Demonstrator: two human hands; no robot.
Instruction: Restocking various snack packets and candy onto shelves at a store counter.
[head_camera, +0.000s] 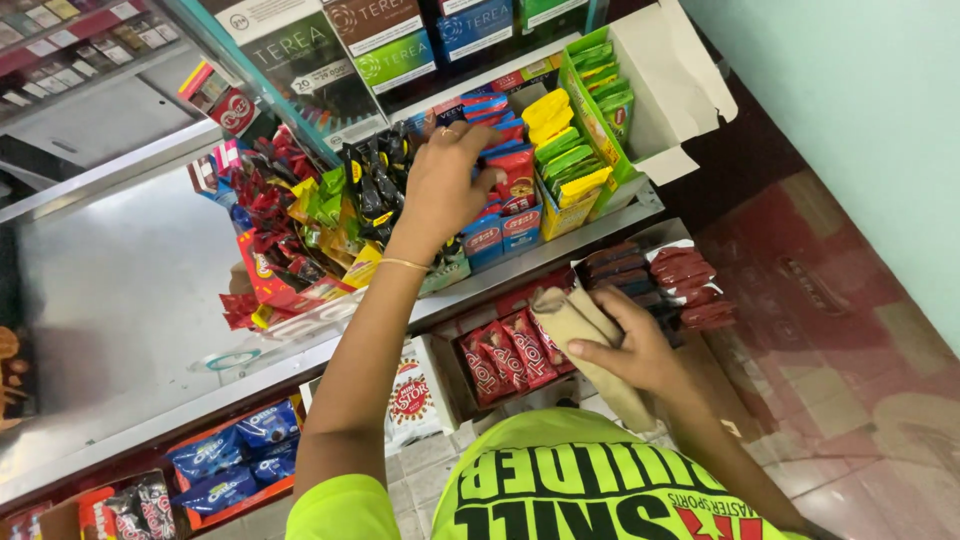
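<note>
Blue glossy biscuit packets (235, 455) lie in an orange tray at the lower left of the frame, under the steel counter (120, 300). Toward the centre, red and yellow sweet wrappers (270, 250) crowd the shelf, with black sachets (375, 180) beside them. Just right of those, the left hand (445, 185) reaches up, fingers curled loosely over red and blue snack packets (505, 195) in their display box. Right of centre and lower, the right hand (625, 350) grips a rolled tan paper bag (580, 335), fingers wrapped around it, above red candy bars (510, 355). Green and yellow gum packs (575, 150) fill a box at the upper right.
</note>
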